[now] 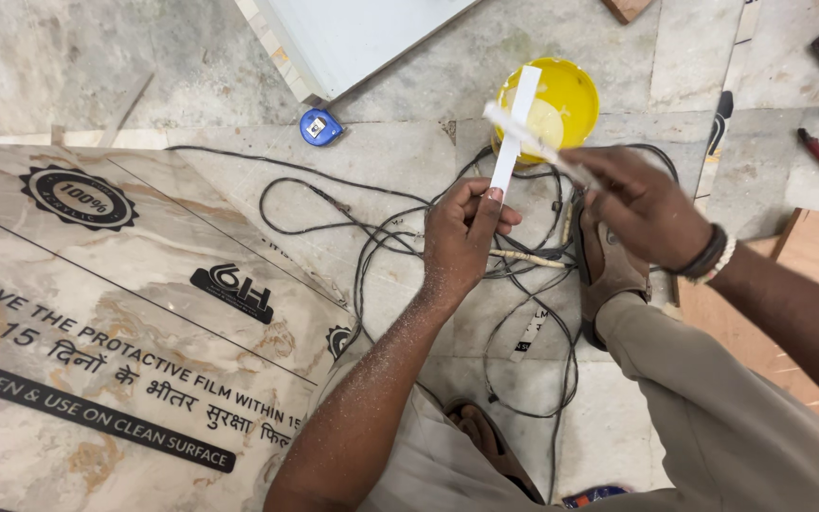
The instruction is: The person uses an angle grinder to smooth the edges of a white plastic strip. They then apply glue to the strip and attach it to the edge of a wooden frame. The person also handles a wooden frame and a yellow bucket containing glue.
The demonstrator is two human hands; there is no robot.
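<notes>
White strip [514, 128]: thin, light, looks flexible; you pinch lower end in left hand [462, 237], upright over yellow glue tub [550, 102]. Right hand [637, 209] grips smeared stick [533, 142] across it. Judged slippery where wet; keep hold at dry bottom end, edges only.

Tangled cables [381, 237] and yellow tub [561, 100] ahead

Left hand [462, 237] pinches a narrow white strip [516, 128] upright by its lower end, right hand [639, 209] lays a thin white stick [528, 140] across it, both over a yellow tub [575, 90] of pale glue on the stone floor [68, 57]. Black cable [372, 237] tangles underneath. A blue tape measure [320, 126] sits left of the tub, and a marble-patterned sheet [97, 313] with protective film lies at the left
</notes>
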